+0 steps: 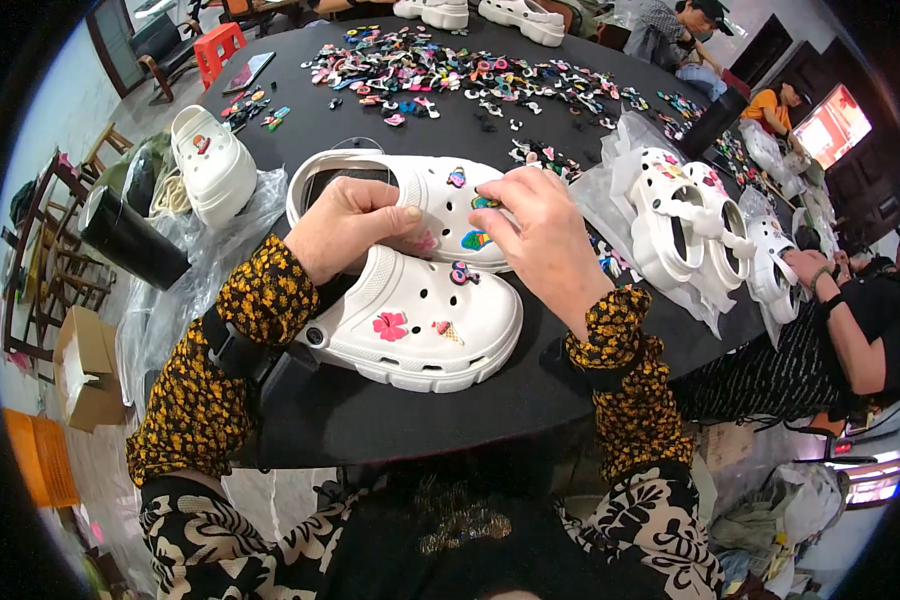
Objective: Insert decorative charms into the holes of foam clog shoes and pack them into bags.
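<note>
Two white clogs lie side by side in front of me on the black table. My left hand (355,222) grips the far clog (425,190), its fingers inside the foot opening and its thumb on the upper. My right hand (540,225) pinches a small green and yellow shoe charm (484,202) against the toe of that clog. Beside it sit a blue-green charm (476,239) and a small figure charm (457,177). The near clog (420,320) carries a pink flower charm (390,326), an ice-cream cone charm (447,331) and a round dark one.
Loose charms (470,75) form a wide pile across the far table. A white clog (213,165) stands at left near a black cylinder (132,238) and clear plastic. More decorated clogs (670,220) rest on plastic at right, beside a person's arm (850,320). A phone (249,72) lies far left.
</note>
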Motion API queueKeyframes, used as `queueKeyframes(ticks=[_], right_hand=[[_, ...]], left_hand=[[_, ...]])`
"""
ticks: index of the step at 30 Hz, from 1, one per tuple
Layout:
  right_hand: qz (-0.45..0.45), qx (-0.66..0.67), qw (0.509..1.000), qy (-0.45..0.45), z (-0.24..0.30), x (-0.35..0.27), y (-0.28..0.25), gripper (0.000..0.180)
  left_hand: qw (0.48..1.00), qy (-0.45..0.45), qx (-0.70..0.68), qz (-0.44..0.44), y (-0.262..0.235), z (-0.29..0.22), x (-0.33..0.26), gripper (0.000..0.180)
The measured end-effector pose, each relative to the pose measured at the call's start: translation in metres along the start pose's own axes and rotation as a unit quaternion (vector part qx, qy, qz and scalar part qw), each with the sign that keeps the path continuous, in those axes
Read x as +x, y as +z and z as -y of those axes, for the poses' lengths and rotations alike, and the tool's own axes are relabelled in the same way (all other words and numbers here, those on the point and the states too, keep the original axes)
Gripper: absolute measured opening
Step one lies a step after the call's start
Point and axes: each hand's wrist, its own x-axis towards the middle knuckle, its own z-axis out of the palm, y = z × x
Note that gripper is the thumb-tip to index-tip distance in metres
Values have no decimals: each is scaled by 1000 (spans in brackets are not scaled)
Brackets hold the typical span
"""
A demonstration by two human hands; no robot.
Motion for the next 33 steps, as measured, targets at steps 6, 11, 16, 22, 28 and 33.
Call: queueKeyframes(ticks=[6,11,16,22,28,33], right_hand=[[-26,64,997,38,-2,0,1,16],[-50,187,968,161,-7,-4,0,13],[-79,261,941,200,-13,-3,7,11],[-106,266,942,174,-17,2,16,10],[-97,192,972,90,-6,4,16,9],[-97,113,988,29,-7,1,19,12]], left_hand=[[1000,5,28,3,-5,9,2,26],[998,4,58,-14,-1,1,-1,25],[999,4,53,-10,-2,5,1,26],[995,9,89,-44,-3,10,3,24],[997,10,67,-37,-3,11,3,24],[997,9,65,-39,0,8,3,23]])
